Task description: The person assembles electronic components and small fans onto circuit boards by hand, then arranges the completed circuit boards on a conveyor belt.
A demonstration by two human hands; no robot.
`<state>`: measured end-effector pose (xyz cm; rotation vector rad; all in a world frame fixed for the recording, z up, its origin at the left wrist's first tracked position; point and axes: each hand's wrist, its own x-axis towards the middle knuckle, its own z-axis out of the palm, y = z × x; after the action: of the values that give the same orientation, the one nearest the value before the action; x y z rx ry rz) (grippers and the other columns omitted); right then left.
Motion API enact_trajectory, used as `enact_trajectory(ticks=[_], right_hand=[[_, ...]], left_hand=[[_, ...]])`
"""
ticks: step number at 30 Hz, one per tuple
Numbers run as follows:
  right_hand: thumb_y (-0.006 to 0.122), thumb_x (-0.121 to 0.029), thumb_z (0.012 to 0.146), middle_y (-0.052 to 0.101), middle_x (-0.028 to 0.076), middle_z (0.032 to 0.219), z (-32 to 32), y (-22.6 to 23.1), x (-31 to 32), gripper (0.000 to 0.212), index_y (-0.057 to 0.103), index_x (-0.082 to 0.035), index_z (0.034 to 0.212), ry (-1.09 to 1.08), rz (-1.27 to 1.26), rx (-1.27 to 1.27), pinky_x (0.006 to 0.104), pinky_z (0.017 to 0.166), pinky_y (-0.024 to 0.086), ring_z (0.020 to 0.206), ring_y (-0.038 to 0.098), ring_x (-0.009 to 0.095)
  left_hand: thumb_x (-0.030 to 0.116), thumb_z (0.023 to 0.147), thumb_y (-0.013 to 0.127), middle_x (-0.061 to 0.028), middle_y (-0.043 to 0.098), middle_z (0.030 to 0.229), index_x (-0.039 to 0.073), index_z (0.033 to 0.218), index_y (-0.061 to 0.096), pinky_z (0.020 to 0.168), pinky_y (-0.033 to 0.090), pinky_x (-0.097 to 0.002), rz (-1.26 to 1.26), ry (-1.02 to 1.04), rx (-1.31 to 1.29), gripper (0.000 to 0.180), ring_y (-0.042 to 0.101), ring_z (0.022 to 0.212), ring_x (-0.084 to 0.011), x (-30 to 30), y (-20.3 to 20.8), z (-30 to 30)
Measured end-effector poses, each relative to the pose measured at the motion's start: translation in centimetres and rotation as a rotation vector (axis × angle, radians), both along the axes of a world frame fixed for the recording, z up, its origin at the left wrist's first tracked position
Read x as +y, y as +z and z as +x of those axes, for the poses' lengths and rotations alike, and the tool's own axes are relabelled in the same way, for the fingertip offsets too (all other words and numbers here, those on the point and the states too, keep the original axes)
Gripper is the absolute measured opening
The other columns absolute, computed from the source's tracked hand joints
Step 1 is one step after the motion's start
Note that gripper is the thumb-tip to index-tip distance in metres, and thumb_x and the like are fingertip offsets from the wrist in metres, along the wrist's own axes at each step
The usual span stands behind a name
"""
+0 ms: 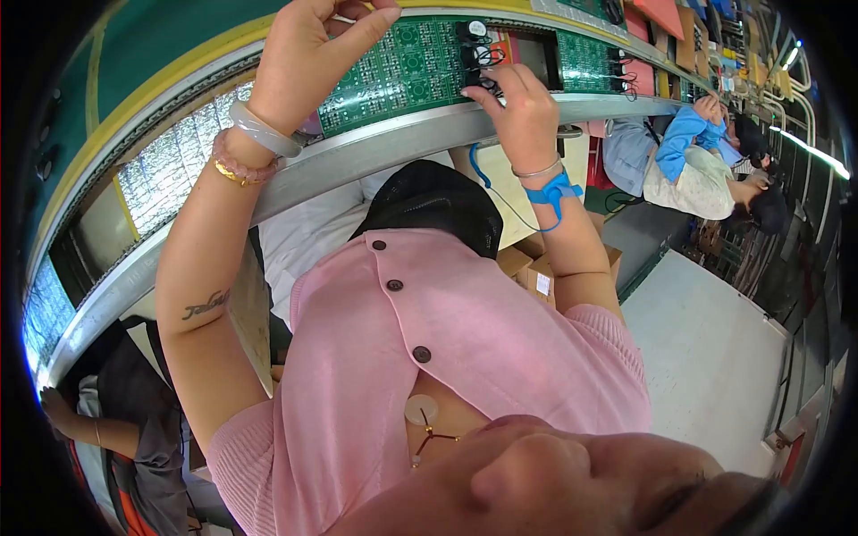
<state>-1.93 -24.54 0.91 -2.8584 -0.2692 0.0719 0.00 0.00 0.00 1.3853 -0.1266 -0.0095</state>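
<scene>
Long conveyor line (375, 147), pale floor (715, 357) (smooth), bright ceiling strip light (813, 152)

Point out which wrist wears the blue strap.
The right hand, touching the green circuit board, has the blue strap with a cord. The left hand wears pale and pink bangles instead.

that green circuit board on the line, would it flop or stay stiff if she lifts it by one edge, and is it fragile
The green circuit board looks like a flat, thin rigid panel, so it would probably stay stiff and feel light. The black parts standing up near her right hand suggest it is fragile there; edge handling seems safer. Her left hand pinches something small that cannot be identified.
</scene>
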Motion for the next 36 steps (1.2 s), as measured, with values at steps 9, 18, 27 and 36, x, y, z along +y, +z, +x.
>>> enact_trajectory(ticks=[9,18,27,36], right_hand=[[0.074,-0.033,0.071,0.062,0.009,0.110,-4.8,1.5,4.9,0.047,0.061,-0.006,0.107,0.726,0.340,-0.323,0.0533,0.103,0.034,0.107,0.057,0.027],[0.067,-0.042,0.072,0.061,0.015,0.113,-4.6,-2.3,11.2,0.066,0.051,-0.002,0.121,0.760,0.280,-0.063,0.0546,0.108,0.021,0.106,0.058,0.027],[0.064,-0.027,0.080,0.062,0.012,0.106,-1.7,-2.6,0.5,0.049,0.053,-0.004,0.122,0.568,0.202,-0.084,0.0518,0.111,0.019,0.100,0.058,0.026],[0.052,-0.031,0.093,0.063,0.009,0.110,1.6,-4.1,-7.9,0.039,0.053,-0.010,0.125,0.171,-0.081,-0.168,0.0497,0.112,0.016,0.103,0.059,0.024]], left_hand=[[0.002,0.088,0.060,0.0015,0.059,0.087,0.000,0.107,0.060,0.068,0.045,-0.0169,0.009,0.065,-0.046,0.019,0.053,0.076,-0.0033,0.7,0.3,1.7],[0.008,0.082,0.068,-0.0067,0.062,0.107,0.007,0.110,0.064,0.081,0.049,-0.0261,0.365,0.319,-0.281,0.028,0.059,0.093,-0.0145,6.3,0.0,-1.9],[0.061,0.082,0.055,-0.0263,0.037,0.139,-0.002,0.132,0.045,0.107,0.028,-0.0469,1.842,1.094,0.352,0.081,0.033,0.129,-0.0445,34.3,-3.9,-18.9],[0.078,0.082,0.024,-0.0117,0.020,0.153,0.004,0.141,0.036,0.111,0.015,-0.0537,1.453,0.976,1.028,0.096,0.009,0.141,-0.0391,45.3,-5.6,-25.4]])
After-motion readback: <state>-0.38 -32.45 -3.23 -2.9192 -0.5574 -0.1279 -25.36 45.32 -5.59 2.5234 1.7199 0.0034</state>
